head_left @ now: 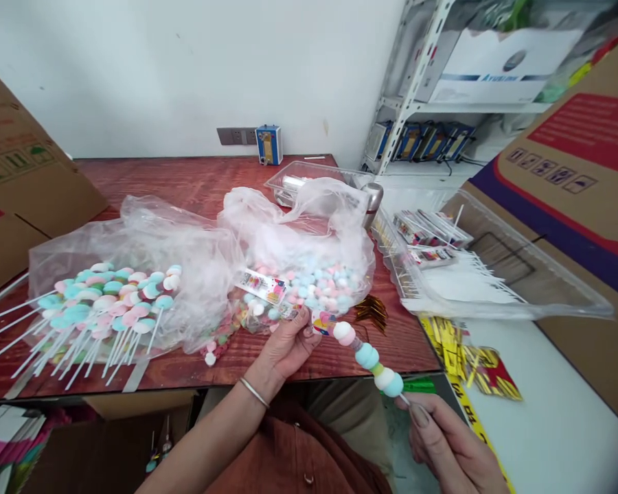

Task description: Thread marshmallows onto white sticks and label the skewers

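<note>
My right hand (445, 439) pinches the lower end of a thin stick threaded with pastel pom-pom balls (371, 358) in pink, blue, green and white. My left hand (288, 346), with a bangle at the wrist, has its fingers closed at the stick's top end, on a small colourful paper tag (323, 321). Both hands hover at the near edge of the red-brown wooden table (196, 182). Just beyond my left hand lies an open clear bag of loose pom-poms (319, 281). A pile of finished pom-pom sticks (108, 305) lies on plastic at the left.
A clear plastic tray (494, 288) with packets and white picks sits at the right, yellow and red paper pieces (468, 360) below it. Cardboard boxes flank both sides. A metal shelf (417, 75) stands behind, a clear container (309, 178) and a blue box (268, 144) at the table's back.
</note>
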Demonstrator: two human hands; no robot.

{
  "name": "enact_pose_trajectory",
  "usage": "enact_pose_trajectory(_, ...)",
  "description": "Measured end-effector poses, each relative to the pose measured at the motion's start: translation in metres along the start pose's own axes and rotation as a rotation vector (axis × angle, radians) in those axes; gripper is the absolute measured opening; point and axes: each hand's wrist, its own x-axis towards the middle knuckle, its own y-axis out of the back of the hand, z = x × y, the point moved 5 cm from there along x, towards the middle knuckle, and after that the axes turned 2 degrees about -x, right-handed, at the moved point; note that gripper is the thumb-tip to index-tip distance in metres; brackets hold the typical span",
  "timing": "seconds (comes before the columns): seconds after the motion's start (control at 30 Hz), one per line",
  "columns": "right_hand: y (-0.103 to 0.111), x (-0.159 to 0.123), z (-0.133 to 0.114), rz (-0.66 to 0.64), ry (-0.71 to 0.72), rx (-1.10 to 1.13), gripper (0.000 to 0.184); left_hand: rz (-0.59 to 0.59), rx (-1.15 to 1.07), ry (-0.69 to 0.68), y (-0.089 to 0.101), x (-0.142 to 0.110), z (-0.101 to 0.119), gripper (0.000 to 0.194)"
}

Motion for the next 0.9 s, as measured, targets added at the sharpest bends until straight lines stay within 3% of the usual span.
enact_pose_trajectory(0.3, 0.014, 0.006, -0.008, -0.093, 0.2, -0.171, 0.023, -0.033, 0.278, -0.062, -0.014, -0.006, 0.014, 0.038)
enact_pose_trajectory(0.43, 0.017, 0.004, -0.013, -0.053, 0.258, -0.252, 0.021, 0.006, 0.349, -0.102, -0.015, -0.007, 0.016, 0.037)
enact_pose_trajectory(0.7, 0.02, 0.001, -0.031, 0.048, 0.35, -0.334, 0.02, 0.031, 0.353, -0.109, -0.01, -0.007, 0.014, 0.036)
enact_pose_trajectory(0.9, 0.018, -0.001, -0.025, 0.046, 0.347, -0.347, 0.02, 0.019, 0.301, -0.112, -0.005, -0.005, 0.01, 0.035)
